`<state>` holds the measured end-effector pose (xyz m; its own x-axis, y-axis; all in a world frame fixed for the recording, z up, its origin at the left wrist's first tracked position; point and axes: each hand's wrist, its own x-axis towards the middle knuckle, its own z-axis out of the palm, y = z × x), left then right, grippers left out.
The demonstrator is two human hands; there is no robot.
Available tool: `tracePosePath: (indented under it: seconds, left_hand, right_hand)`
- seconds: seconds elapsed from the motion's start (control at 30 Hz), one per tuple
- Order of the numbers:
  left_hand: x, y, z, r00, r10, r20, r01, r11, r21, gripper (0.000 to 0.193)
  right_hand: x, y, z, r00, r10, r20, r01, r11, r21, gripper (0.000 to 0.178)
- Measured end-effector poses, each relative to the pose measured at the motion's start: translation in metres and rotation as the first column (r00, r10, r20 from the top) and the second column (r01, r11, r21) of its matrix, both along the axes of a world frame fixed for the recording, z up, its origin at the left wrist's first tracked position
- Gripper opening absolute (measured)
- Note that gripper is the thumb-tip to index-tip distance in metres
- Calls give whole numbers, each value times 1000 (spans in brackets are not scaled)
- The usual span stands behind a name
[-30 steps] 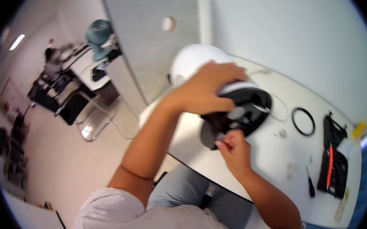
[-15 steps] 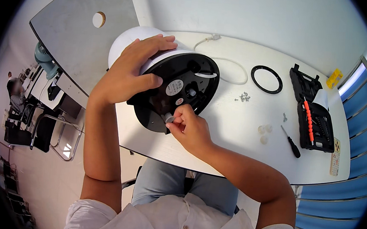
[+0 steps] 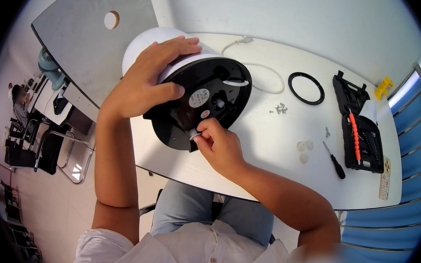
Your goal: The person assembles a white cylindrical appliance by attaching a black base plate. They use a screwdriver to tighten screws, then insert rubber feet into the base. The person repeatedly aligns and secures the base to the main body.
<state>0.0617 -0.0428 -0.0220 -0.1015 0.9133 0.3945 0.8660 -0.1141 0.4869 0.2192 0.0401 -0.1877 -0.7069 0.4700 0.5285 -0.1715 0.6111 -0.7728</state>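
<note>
A white rounded appliance (image 3: 137, 46) lies tipped over on the table, its black underside (image 3: 172, 116) turned toward me. My left hand (image 3: 148, 80) grips it from the left, fingers across the white shell and thumb on the edge of the black base. At the near rim of that base, my right hand (image 3: 218, 144) pinches a small pale round foot (image 3: 193, 134) between thumb and fingertips. Two round labels and a white cord section (image 3: 235, 83) show on the underside. Most of the shell is hidden behind my left hand and the base.
Right of the appliance lie a black ring (image 3: 306, 88), several screws (image 3: 281, 108), translucent round pads (image 3: 303, 159) and a screwdriver (image 3: 337, 166). Beyond are an open tool case (image 3: 373, 165), a remote control (image 3: 385, 185) and a yellow box (image 3: 383, 88). A power cord (image 3: 272, 92) curves behind; a grey partition (image 3: 81, 29) stands left.
The appliance and both hands sit slightly higher and further left in view. My right hand still pinches the round foot, which appears tilted a little differently.
</note>
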Motion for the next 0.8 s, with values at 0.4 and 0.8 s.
tracePosePath:
  seconds: [0.4, 0.8]
  left_hand:
    - [0, -1, -3, 997, -56, 56, 52, 996, 69, 65]
    - [0, -1, -2, 1000, -10, 0, 10, 1000, 25, 73]
  right_hand:
    - [17, 52, 32, 954, 248, 168, -220, 960, -173, 12]
    - [15, 64, 28, 977, 78, 198, -88, 995, 40, 8]
